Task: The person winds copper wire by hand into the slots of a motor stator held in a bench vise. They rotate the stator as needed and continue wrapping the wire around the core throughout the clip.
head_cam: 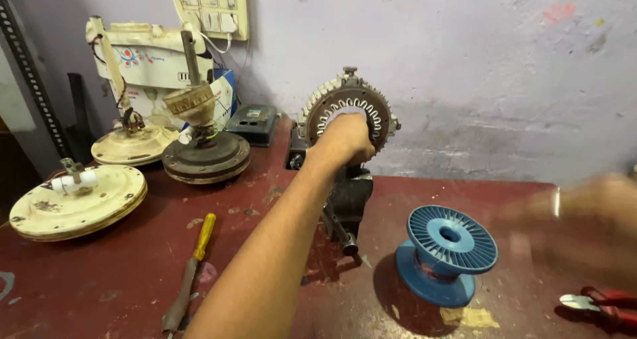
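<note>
Flanking left hand [346,140]: spool [446,251], screwdriver [191,272].

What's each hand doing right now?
Left hand: closed on the round stator clamped in the vise.
Right hand: motion-blurred, cannot tell.

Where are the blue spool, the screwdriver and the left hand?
blue spool [451,236]: head view, top flange.
screwdriver [204,231]: head view, yellow handle.
left hand [346,140]: head view, back of the hand.
</note>
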Available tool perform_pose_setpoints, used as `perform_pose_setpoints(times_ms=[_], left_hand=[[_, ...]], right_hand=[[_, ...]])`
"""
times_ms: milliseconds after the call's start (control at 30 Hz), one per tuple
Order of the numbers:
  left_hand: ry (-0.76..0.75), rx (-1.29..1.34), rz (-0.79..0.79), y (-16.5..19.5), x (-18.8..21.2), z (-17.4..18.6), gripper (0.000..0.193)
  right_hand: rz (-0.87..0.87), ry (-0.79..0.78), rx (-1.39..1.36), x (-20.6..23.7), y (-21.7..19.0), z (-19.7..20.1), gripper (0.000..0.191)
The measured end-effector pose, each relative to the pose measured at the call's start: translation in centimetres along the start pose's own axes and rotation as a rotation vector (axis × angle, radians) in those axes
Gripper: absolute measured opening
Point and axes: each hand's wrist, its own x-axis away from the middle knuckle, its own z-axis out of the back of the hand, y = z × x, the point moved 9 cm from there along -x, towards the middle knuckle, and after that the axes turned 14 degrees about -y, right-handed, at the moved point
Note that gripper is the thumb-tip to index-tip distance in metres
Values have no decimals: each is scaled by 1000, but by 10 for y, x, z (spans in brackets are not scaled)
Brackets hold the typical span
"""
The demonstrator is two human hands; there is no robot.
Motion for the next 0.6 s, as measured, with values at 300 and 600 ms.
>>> perform_pose_setpoints(times_ms=[300,600], left_hand=[[-28,5,43,-2,7,-3,28],[24,2,5,-3,14,-8,25]], right_hand=[[826,611,-921,-64,-117,119,78],[861,369,-1075,-147,-120,97,54]])
